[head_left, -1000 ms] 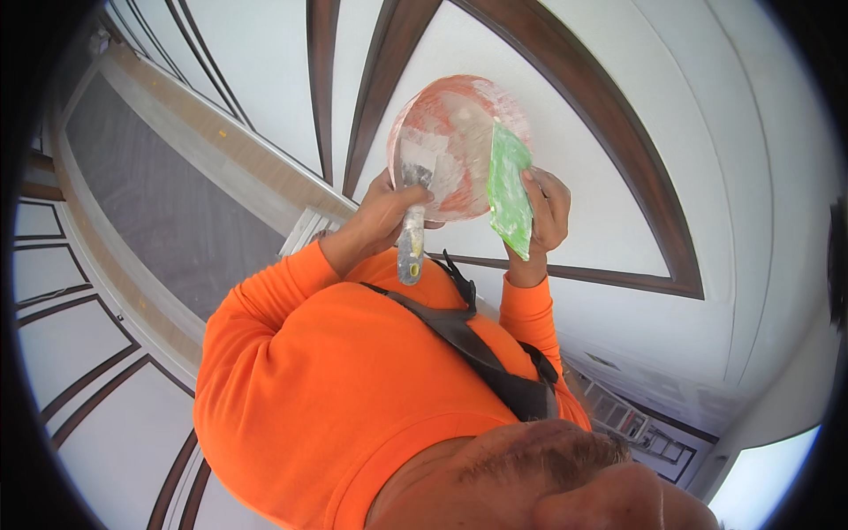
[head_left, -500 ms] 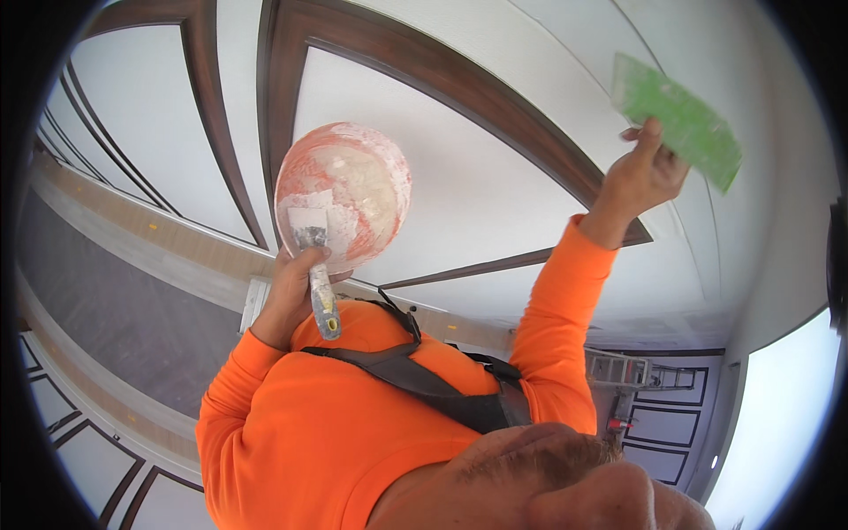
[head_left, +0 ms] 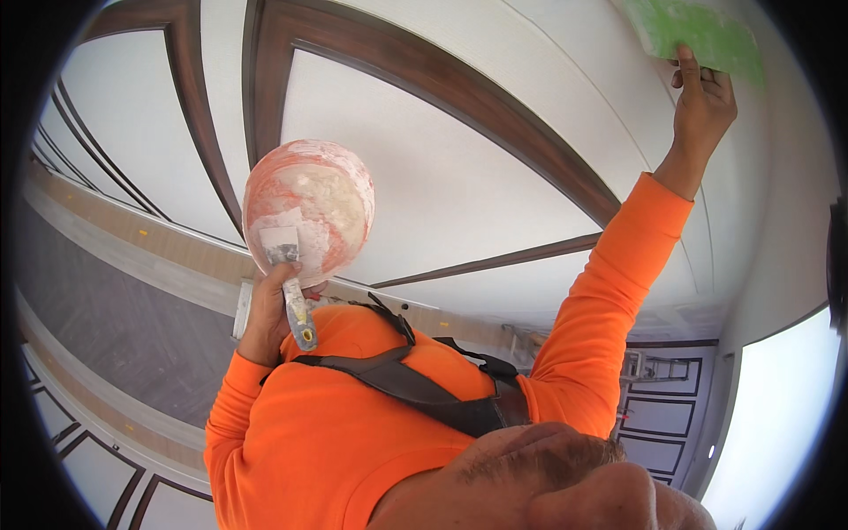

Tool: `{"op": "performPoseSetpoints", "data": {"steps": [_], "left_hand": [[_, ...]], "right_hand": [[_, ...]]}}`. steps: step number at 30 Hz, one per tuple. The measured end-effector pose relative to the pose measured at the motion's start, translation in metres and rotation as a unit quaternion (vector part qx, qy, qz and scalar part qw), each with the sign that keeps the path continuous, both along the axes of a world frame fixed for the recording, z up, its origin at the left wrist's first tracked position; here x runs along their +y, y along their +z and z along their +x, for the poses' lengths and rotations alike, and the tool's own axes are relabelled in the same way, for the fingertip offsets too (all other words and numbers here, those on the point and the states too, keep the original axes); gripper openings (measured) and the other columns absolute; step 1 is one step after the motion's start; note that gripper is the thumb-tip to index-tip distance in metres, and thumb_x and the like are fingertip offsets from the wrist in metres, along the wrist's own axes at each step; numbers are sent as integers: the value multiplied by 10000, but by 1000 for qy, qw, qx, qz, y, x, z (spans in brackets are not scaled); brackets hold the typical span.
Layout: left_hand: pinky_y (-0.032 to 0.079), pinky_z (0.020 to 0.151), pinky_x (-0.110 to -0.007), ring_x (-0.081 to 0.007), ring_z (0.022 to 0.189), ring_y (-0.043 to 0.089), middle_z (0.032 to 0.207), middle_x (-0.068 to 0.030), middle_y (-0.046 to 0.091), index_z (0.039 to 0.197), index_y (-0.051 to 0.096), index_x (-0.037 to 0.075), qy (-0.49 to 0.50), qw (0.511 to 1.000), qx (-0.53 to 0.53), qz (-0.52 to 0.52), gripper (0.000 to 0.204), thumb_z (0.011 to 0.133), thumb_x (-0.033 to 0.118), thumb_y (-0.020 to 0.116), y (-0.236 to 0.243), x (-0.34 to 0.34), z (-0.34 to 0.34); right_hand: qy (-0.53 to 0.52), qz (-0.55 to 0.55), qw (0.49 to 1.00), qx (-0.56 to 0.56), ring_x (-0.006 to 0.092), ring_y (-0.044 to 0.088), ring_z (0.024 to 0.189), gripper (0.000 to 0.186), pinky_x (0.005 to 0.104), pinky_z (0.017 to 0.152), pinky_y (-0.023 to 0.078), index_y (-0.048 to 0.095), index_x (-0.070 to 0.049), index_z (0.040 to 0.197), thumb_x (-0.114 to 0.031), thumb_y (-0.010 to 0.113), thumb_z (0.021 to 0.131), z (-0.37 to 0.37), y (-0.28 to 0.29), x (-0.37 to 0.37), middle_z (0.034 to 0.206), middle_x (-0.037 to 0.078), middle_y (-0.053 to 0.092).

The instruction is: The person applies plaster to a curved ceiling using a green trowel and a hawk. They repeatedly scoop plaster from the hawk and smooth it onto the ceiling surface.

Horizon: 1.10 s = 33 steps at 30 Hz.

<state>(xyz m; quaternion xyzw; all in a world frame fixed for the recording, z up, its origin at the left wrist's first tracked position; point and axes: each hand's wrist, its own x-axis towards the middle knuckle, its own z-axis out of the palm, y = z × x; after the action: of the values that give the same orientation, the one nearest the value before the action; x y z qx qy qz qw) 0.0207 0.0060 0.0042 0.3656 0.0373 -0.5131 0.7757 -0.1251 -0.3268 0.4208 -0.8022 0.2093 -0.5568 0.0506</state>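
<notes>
My left hand [head_left: 265,309] grips a round pink bowl [head_left: 331,190] streaked with pale compound, with a putty knife [head_left: 299,311] held against it, blade inside and splattered handle sticking down past the rim. My right hand [head_left: 702,106] is raised at upper right, its fingers on a green flat scraper [head_left: 715,35] smudged white, which is slightly blurred and lies over the pale surface there; I cannot tell whether it touches it.
A white panelled wall [head_left: 433,168] with dark brown moulding [head_left: 459,93] curves across the view. A long grey floor strip [head_left: 97,309] runs at left. A metal ladder [head_left: 654,371] stands at lower right, near a bright white area [head_left: 777,397].
My right hand has lifted the green scraper away from the bowl, up and to the right. My left hand has carried the bowl and putty knife left and somewhat down.
</notes>
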Motion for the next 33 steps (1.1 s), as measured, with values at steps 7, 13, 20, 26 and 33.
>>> {"op": "performPoseSetpoints", "data": {"steps": [7, 13, 20, 26, 33], "left_hand": [[593, 607, -367, -323, 818, 716, 1099, -215, 644, 1361, 428, -49, -8, 1000, 9, 10, 569, 864, 136, 634, -4, 0, 0], [591, 590, -355, -325, 808, 719, 1102, -224, 648, 1355, 429, -62, -12, 1000, -10, 6, 566, 865, 135, 632, -5, 1, 2], [586, 554, -331, -312, 792, 719, 1082, -227, 651, 1344, 430, -73, -3, 1000, -14, 9, 558, 860, 124, 623, 3, 1, 0], [583, 554, -316, -300, 782, 717, 1077, -222, 650, 1338, 432, -76, -6, 1000, -18, -2, 554, 855, 121, 617, -6, 0, 2], [586, 557, -325, -308, 783, 721, 1062, -228, 656, 1299, 453, -110, -7, 1000, 1, -6, 528, 854, 114, 629, -6, 0, 2]], "right_hand": [[-33, 27, 998, 39, 86, 504, 638, 315, 234, 644, 401, 741, -10, 962, -282, 854, 850, -1, 9, -10, 792, 23, 702], [-38, 26, 998, 48, 86, 504, 631, 344, 227, 650, 416, 751, -13, 990, -300, 866, 839, 5, 4, -14, 812, 23, 717], [-48, 18, 998, 46, 80, 505, 633, 351, 219, 661, 427, 754, -8, 1006, -288, 875, 831, 3, 5, -17, 803, 13, 712], [-25, 7, 998, 49, 72, 502, 635, 351, 215, 658, 422, 753, -12, 994, -294, 879, 826, 2, 3, -18, 793, 8, 706], [-47, 12, 998, 47, 67, 494, 627, 329, 212, 643, 413, 751, -16, 971, -288, 873, 832, 8, 2, -12, 785, 5, 705]]}}
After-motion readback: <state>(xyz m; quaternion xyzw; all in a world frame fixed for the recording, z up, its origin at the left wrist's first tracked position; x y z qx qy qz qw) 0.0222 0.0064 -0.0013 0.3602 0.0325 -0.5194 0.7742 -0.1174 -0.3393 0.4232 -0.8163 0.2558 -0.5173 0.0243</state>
